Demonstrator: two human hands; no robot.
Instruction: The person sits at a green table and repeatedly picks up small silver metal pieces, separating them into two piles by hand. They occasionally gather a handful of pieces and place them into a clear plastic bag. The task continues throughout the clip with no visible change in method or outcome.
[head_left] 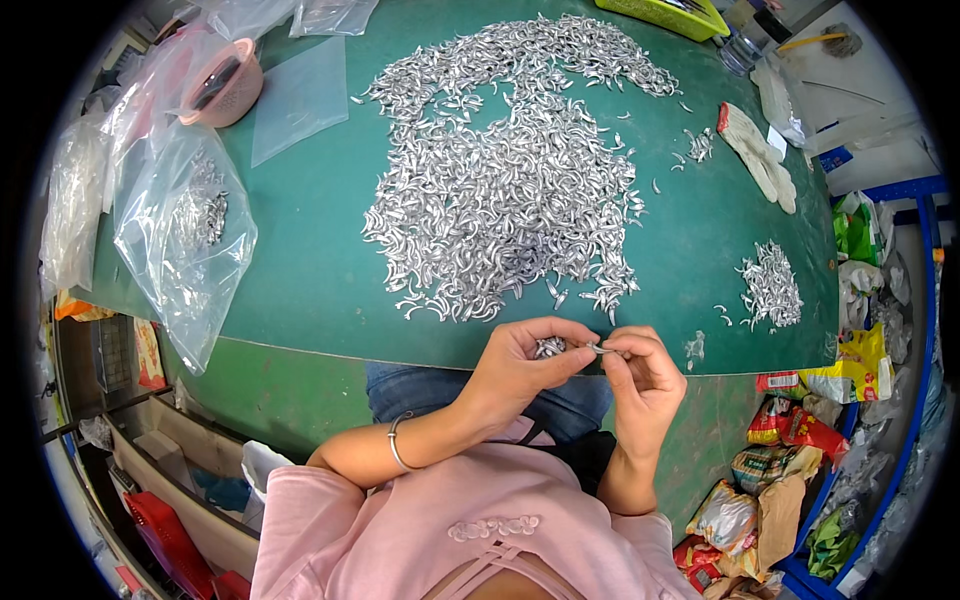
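A large heap of small curved silver metal pieces [500,195] covers the middle of the green table [310,240]. At the table's near edge, my left hand [512,368] is curled around several of these pieces [549,347]. Between its fingertips and those of my right hand [643,385] is a single small silver piece [599,349], pinched from both sides. The fingers partly cover that piece, so its full shape is hidden.
A clear plastic bag [190,250] with some silver pieces lies at left, near a pink basket [235,95] and a flat clear sheet [300,100]. To the right are a smaller pile [771,287] and a white glove [755,160]. A yellow-green tray [665,15] stands at the back.
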